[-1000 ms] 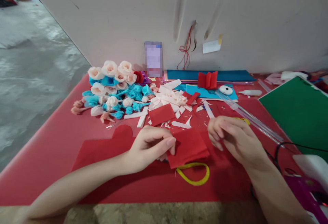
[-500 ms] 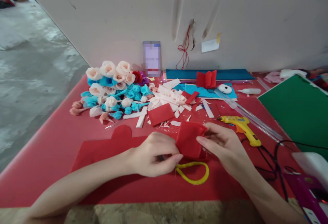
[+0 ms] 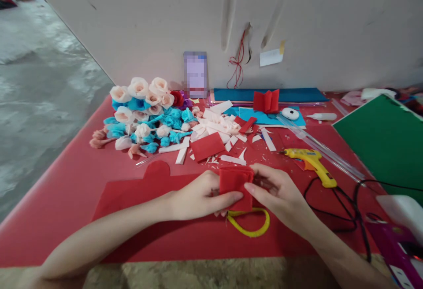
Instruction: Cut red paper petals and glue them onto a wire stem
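Between my two hands is a folded stack of red crepe paper (image 3: 234, 181), held upright above the table. My left hand (image 3: 206, 198) grips its left side, the thumb lying across the front and the fingers behind. At the right edge, my right hand (image 3: 272, 192) pinches the layers between thumb and fingers. Just below the stack lies a yellow loop (image 3: 250, 232) like a scissors handle; whatever it joins is hidden. A larger red sheet (image 3: 132, 196) spreads under my left forearm, with a rounded red piece (image 3: 157, 169) at its upper edge.
Paper flowers (image 3: 142, 117) crowd the back left beside pale paper scraps (image 3: 214, 126). A phone (image 3: 195, 75) leans on the wall. To the right are a yellow glue gun (image 3: 312, 163) with black cable, a green sheet (image 3: 383, 143) and a purple power strip (image 3: 393, 245).
The red paper has moved slightly left and down and now looks more squarely folded. My left thumb has come onto its front, and my right hand has shifted left with it.
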A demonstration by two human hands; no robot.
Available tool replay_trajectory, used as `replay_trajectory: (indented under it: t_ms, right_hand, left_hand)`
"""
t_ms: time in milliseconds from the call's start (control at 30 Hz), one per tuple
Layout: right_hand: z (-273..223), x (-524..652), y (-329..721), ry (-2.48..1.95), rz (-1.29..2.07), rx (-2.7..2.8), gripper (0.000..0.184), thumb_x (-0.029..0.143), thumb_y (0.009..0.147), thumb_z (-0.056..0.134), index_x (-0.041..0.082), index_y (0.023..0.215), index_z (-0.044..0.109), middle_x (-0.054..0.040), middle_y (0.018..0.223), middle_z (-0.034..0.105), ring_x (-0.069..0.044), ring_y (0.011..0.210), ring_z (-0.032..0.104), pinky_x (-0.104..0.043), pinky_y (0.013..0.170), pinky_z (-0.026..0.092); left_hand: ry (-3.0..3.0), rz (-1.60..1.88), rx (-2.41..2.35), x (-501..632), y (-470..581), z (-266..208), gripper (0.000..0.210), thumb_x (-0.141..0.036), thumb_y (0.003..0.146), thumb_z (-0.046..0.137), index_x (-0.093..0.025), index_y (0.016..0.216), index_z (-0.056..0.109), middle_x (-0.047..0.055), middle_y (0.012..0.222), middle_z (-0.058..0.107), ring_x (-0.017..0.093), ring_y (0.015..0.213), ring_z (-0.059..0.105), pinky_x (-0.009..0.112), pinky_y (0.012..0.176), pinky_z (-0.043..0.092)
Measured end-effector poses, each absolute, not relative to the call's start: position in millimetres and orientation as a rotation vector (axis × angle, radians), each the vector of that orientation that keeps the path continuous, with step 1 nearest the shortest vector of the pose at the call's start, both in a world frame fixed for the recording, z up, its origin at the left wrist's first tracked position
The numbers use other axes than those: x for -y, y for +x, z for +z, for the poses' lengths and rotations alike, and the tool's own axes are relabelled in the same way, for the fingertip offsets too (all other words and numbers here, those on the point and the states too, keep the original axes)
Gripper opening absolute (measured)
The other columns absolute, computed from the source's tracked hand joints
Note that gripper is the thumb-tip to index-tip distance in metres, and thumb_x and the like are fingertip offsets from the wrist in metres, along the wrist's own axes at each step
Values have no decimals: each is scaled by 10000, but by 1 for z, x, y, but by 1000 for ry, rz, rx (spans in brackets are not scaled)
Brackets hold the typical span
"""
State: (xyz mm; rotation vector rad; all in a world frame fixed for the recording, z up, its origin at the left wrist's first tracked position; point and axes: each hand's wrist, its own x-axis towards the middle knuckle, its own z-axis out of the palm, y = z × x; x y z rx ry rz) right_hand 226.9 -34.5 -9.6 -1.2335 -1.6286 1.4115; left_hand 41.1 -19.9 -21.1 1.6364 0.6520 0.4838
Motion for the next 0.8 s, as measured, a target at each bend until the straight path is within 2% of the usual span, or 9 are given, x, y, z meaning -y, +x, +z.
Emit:
replay_trajectory:
  t_ms: [67, 133, 200, 300, 433, 567, 667, 733, 800]
  right_hand:
    - [-8, 33, 227, -1205, 1361, 1591, 224, 254, 849, 424, 177, 655, 505, 23, 608, 481, -85, 581, 472, -173, 551, 410]
    - [-7, 33, 227, -1180, 1344, 1591, 224, 294, 859, 427, 183, 700, 540, 23, 614, 495, -82, 562, 462, -171, 528, 401]
    - [-8, 34, 226, -1192, 1367, 1638, 113, 296, 781, 560, 188, 804, 583, 21, 649, 544, -89, 566, 481, -173, 509, 406]
    - [-10, 36, 222, -1247, 1342, 1663, 135, 259, 709, 647, 173, 810, 623, 8, 654, 600, -98, 569, 516, -180, 515, 424]
    - [-11, 37, 223, -1221, 1322, 1584, 146, 279, 769, 600, 161, 686, 626, 30, 498, 553, -67, 443, 470, -160, 437, 383]
    - [-8, 30, 230, -1233, 1228, 1441, 247, 327, 866, 468, 174, 722, 598, 49, 441, 500, -63, 393, 454, -152, 404, 381]
    - [-9, 26, 238, -1321, 1062, 1781, 211, 298, 875, 446, 175, 796, 599, 12, 599, 598, -85, 509, 540, -175, 488, 448]
    - [-15, 30, 244, -1310, 942, 2234, 163, 255, 849, 483, 179, 920, 608, -35, 827, 665, -136, 701, 621, -227, 620, 509]
    - [-26, 40, 248, -1240, 798, 2550, 266, 198, 816, 506, 178, 1069, 587, -89, 1059, 644, -220, 943, 617, -330, 802, 515]
  left_hand:
    - [1568, 473, -684, 23, 42, -21, 313, -315, 892, 395, -129, 656, 481, -17, 537, 499, 56, 472, 484, 160, 495, 423]
    - [1558, 489, -695, 24, 42, -21, 317, -315, 891, 401, -128, 647, 481, -16, 532, 500, 52, 469, 480, 155, 495, 423]
    - [1582, 514, -681, 25, 42, -21, 307, -293, 892, 395, -127, 650, 486, -13, 536, 504, 53, 480, 479, 152, 496, 419]
    - [1659, 518, -645, 26, 44, -20, 292, -248, 882, 405, -126, 630, 488, -10, 534, 507, 54, 484, 472, 149, 484, 398]
    - [1657, 456, -635, 25, 45, -21, 324, -261, 877, 413, -122, 597, 497, 0, 509, 514, 65, 462, 475, 176, 485, 403]
    - [1617, 484, -598, 24, 43, -21, 315, -279, 879, 415, -125, 623, 512, -3, 507, 510, 75, 469, 482, 187, 490, 420]
    - [1537, 612, -656, 24, 41, -19, 334, -299, 880, 426, -121, 617, 528, 1, 506, 520, 69, 466, 483, 178, 487, 425]
    - [1439, 696, -713, 24, 39, -18, 369, -337, 878, 439, -117, 600, 542, 9, 502, 535, 68, 457, 491, 170, 467, 420]
    - [1338, 759, -736, 24, 37, -17, 408, -390, 864, 461, -115, 577, 554, 17, 495, 549, 67, 434, 490, 167, 434, 407]
